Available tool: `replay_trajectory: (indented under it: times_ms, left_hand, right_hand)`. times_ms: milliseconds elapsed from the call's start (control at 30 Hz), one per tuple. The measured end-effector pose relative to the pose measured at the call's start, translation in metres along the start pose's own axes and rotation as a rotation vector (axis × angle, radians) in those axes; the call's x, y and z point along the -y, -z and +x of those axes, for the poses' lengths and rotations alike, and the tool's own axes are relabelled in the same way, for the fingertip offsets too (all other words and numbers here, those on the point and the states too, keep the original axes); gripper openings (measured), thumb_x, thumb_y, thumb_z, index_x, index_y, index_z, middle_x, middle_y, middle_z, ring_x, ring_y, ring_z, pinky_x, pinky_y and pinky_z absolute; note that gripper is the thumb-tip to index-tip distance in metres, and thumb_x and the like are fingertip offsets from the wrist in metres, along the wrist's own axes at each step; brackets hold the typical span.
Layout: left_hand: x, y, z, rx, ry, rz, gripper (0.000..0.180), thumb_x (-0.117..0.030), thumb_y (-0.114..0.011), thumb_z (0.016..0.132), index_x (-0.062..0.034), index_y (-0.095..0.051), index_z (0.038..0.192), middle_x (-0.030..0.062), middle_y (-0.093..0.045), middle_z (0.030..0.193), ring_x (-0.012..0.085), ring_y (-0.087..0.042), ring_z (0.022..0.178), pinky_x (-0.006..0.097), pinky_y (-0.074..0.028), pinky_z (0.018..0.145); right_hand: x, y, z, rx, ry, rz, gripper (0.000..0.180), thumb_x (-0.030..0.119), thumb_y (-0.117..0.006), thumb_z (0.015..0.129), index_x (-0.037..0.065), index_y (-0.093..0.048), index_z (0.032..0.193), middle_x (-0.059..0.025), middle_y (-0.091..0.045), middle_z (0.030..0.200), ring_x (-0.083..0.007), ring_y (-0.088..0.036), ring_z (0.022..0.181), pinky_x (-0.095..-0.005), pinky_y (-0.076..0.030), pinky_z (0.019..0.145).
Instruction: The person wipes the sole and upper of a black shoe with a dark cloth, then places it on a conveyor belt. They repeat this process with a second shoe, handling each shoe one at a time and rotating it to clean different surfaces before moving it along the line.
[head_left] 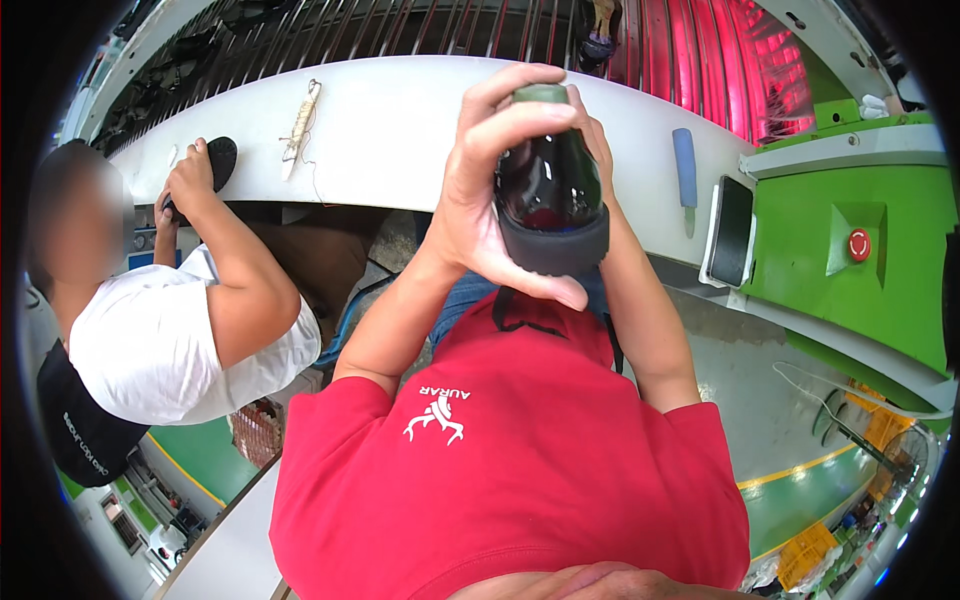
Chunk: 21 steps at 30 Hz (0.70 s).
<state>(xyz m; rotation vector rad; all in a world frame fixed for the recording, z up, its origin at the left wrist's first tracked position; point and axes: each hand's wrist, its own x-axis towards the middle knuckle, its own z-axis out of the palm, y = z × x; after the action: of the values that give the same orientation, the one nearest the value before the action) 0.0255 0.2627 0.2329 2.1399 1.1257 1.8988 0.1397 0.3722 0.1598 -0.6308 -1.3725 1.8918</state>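
Observation:
My left hand [480,180] is closed round a glossy black shoe [550,185], raised above the front edge of the white worktop. Its fingers lie over the upper end and its thumb reaches below. A green piece, looking like a last, shows at the top of the shoe, and a matte black band with a notched edge runs along its lower end. My right hand [592,125] grips the far right side, its fingers largely hidden behind the shoe.
The white worktop [390,120] carries a string-wound stick [300,130] and a blue-handled tool [685,165]. Rollers lie beyond, lit red at right. A phone [733,230] rests beside a green machine [800,290] with a red button [859,245]. At left, a co-worker [190,330] holds a black piece [222,160].

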Motion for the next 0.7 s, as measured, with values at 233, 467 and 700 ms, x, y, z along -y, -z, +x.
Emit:
replay_trajectory:
  times_ms: [233, 467, 700]
  left_hand:
    - [0.011, 0.010, -0.004, -0.120, 0.047, -0.091, 0.136, -0.077, -0.099, 0.052, -0.0068, -0.044, 0.155, 0.0303, -0.049, 0.150, 0.0417, -0.053, 0.141, 0.051, -0.046, 0.114]
    - [0.006, 0.019, -0.008, -0.112, 0.060, -0.089, 0.131, -0.069, -0.100, 0.058, -0.0048, -0.045, 0.157, 0.0316, -0.045, 0.157, 0.0434, -0.048, 0.146, 0.052, -0.041, 0.120]
    - [-0.051, 0.052, -0.036, -0.162, 0.470, -0.072, 0.112, -0.053, -0.077, 0.089, -0.0036, -0.019, 0.171, 0.0345, -0.030, 0.171, 0.0447, -0.035, 0.159, 0.053, -0.026, 0.130]
  right_hand:
    - [0.014, -0.011, 0.003, -0.005, 0.013, -0.141, 0.079, 0.063, -0.037, 0.115, -0.004, -0.076, 0.102, -0.0047, -0.069, 0.085, -0.0141, -0.058, 0.081, -0.0298, -0.045, 0.080]
    - [0.011, -0.015, 0.003, -0.020, -0.009, -0.120, 0.078, 0.061, -0.038, 0.115, -0.006, -0.076, 0.103, -0.0055, -0.069, 0.085, -0.0138, -0.060, 0.081, -0.0295, -0.046, 0.080]
    - [0.009, -0.034, 0.002, -0.091, 0.093, -0.412, 0.075, 0.057, -0.039, 0.116, -0.005, -0.080, 0.107, -0.0168, -0.080, 0.098, -0.0225, -0.073, 0.098, -0.0370, -0.054, 0.094]
